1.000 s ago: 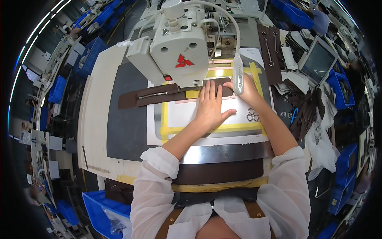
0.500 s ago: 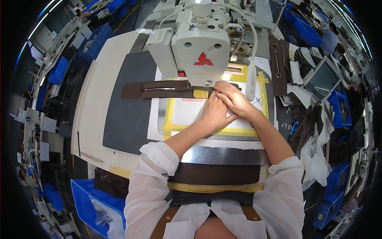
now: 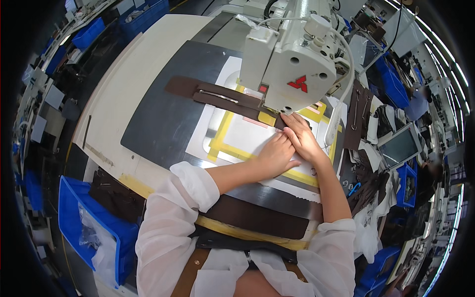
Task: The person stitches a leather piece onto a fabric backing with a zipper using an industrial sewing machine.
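Observation:
A brown fabric strip with a metal zipper [image 3: 217, 95] lies slantwise under the white sewing machine head [image 3: 304, 62]. A small yellow patch [image 3: 267, 118] sits on the strip near the machine's foot. My right hand [image 3: 302, 139] lies flat with fingers stretched, its fingertips at the strip's right end, just right of the foot. Beside it my left hand [image 3: 277, 154] rests flat on the white template sheet [image 3: 242, 136], fingers out and touching the right hand. The needle area is partly hidden by the machine head.
Yellow tape [image 3: 220, 136] frames the template, over a dark grey board [image 3: 163, 109]. A brown strip [image 3: 257, 218] lies along the table's front edge. At right are brown pieces with zippers [image 3: 356, 114], a screen [image 3: 400, 148] and blue-handled scissors [image 3: 354, 188]. A blue bin [image 3: 89, 232] stands lower left.
The whole view has tilted, so the machine appears further right. My left hand has drawn slightly back from the strip toward me. My right hand stays at the strip's right end.

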Demonstrator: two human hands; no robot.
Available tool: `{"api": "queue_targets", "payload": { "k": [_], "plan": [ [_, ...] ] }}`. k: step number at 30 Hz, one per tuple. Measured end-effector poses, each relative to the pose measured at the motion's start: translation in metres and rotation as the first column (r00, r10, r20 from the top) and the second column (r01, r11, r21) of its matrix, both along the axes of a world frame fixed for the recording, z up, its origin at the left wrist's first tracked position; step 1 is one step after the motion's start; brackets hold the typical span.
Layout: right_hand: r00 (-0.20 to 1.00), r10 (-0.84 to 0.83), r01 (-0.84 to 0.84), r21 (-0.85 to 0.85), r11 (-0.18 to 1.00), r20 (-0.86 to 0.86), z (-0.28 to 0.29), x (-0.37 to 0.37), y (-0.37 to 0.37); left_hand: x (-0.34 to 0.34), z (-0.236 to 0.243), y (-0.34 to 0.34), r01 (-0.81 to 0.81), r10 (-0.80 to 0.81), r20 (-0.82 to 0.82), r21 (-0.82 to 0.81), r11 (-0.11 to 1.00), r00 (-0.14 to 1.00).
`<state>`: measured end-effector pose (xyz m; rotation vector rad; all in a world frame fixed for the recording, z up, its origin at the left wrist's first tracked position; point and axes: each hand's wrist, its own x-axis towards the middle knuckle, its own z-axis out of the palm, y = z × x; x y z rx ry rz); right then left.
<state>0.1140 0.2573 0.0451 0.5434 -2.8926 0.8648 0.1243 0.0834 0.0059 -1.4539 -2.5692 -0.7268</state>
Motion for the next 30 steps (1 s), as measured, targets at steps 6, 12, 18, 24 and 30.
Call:
{"api": "queue_targets", "payload": {
  "k": [6,12,18,24,30],
  "plan": [
    [0.998,0.024,-0.023,-0.016,1.000,0.053,-0.006,-0.002,0.016,0.000,0.002,-0.013,-0.148,0.165,-0.179,0.102,0.984,0.970],
    [0.988,0.130,-0.128,-0.029,0.991,0.080,0.004,-0.003,0.045,-0.003,0.004,-0.016,-0.158,0.172,-0.150,0.099,0.982,0.974],
    [0.994,0.097,-0.098,-0.008,0.995,-0.040,0.018,0.033,0.053,-0.002,0.001,-0.012,-0.166,0.170,-0.153,0.035,0.985,0.973],
    [0.989,0.048,-0.042,0.044,0.998,-0.143,0.006,0.057,0.048,-0.003,0.000,-0.012,-0.174,0.178,-0.187,0.038,0.984,0.966],
    [0.971,0.045,-0.020,0.110,0.994,-0.233,0.011,0.054,0.046,-0.004,-0.002,-0.010,-0.147,0.157,-0.110,0.094,0.985,0.981]
  ]
}}
